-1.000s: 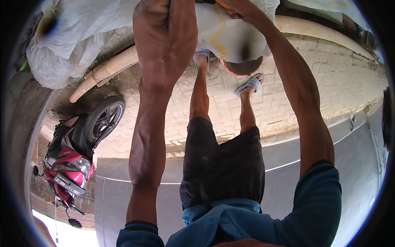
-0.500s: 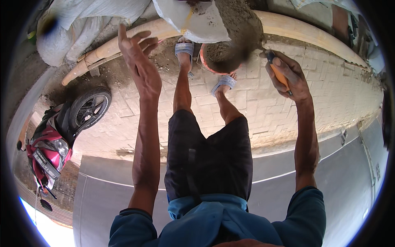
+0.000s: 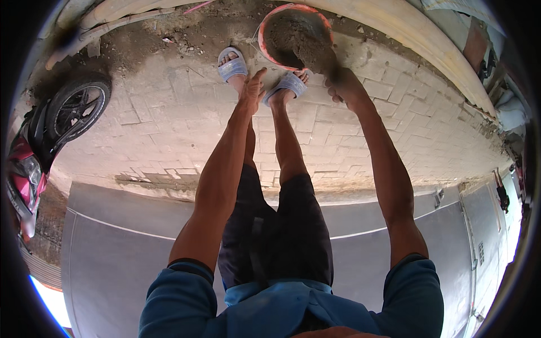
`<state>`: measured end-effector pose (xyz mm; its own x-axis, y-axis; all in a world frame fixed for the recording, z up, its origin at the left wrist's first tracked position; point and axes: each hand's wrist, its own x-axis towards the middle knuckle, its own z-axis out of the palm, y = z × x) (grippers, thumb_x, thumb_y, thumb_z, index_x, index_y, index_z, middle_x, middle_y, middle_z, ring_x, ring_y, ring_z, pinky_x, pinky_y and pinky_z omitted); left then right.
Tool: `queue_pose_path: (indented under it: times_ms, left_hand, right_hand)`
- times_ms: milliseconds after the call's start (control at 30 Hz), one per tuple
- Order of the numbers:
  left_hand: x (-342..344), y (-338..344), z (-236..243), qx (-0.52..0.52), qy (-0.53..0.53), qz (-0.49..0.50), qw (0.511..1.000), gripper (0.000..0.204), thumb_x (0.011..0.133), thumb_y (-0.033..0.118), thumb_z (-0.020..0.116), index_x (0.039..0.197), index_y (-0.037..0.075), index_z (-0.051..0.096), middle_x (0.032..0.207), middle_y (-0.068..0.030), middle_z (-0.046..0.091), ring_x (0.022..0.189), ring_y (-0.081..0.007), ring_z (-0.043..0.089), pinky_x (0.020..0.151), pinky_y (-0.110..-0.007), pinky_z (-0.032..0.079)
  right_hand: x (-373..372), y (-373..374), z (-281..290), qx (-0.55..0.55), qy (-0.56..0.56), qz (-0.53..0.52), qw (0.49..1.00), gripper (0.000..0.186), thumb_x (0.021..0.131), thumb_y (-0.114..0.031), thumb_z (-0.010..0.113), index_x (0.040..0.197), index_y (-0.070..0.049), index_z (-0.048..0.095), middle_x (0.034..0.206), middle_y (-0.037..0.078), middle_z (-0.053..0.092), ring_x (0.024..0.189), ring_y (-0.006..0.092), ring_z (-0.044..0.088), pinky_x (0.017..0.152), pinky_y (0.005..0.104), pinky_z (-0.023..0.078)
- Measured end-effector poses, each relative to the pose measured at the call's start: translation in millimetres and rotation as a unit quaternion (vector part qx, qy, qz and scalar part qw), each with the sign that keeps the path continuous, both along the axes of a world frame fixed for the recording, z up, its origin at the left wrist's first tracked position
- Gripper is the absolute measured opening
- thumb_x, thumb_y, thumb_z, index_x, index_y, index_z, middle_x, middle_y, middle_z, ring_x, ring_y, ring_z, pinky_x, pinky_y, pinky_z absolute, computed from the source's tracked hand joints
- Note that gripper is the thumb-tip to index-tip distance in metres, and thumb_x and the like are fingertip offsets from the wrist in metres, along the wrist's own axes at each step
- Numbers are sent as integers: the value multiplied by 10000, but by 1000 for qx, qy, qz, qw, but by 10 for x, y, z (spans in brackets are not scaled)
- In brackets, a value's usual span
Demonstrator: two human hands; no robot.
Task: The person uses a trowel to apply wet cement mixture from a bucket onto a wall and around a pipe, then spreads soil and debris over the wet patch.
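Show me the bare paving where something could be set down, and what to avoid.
Paving is bare between the motorcycle wheel and left sandal, and also right of the right forearm, below the pale pole. Around the orange-rimmed bucket it's crowded: the right sandal, right hand and loaded trowel sit close.

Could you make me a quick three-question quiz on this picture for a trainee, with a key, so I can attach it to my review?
1. Multiple choice: what colour is the rim of the bucket?
A) Dark green
B) Orange-red
C) White

2. True or false: the person's left hand grips the tool that is coated with grey-brown mix.

3. Fill in the gap: the motorcycle appears toward the ____ edge of the picture.

Key:
1. B.
2. False: the right hand holds it, while the left hand has its fingers extended.
3. Left.
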<state>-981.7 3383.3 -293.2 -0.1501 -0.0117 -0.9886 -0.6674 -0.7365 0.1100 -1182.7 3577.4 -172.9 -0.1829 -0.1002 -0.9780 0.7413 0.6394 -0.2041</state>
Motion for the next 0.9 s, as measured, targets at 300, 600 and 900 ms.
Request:
queue_pose_path:
  times_ms: [300, 600, 900]
  left_hand:
    - [-417, -78, -1373, 168, 177, 76, 967, 391, 905, 147, 699, 1211, 29, 487, 1399, -222, 465, 1281, -402, 551, 1080, -566, 503]
    - [-347, 614, -1120, 116, 165, -5, 979, 246, 963, 205, 636, 1104, 11, 579, 1100, -127, 666, 1049, -298, 704, 938, -510, 618]
    - [134, -80, 905, 21, 121, -17, 992, 625, 850, 146, 660, 1411, -1, 428, 1295, -166, 599, 1137, -335, 653, 1040, -489, 536]
  right_hand:
    - [-369, -563, -1169, 45, 349, 725, 592, 217, 902, -153, 610, 982, -30, 769, 975, 199, 737, 958, 327, 736, 725, 467, 619]
    - [150, -436, -1217, -83, 4, 335, 939, 266, 914, -174, 622, 705, -13, 655, 636, 100, 634, 540, 199, 587, 498, 342, 461]
    - [738, -14, 758, -102, -22, -77, 992, 257, 961, -247, 588, 843, -26, 645, 657, 59, 588, 505, 163, 570, 391, 296, 408]
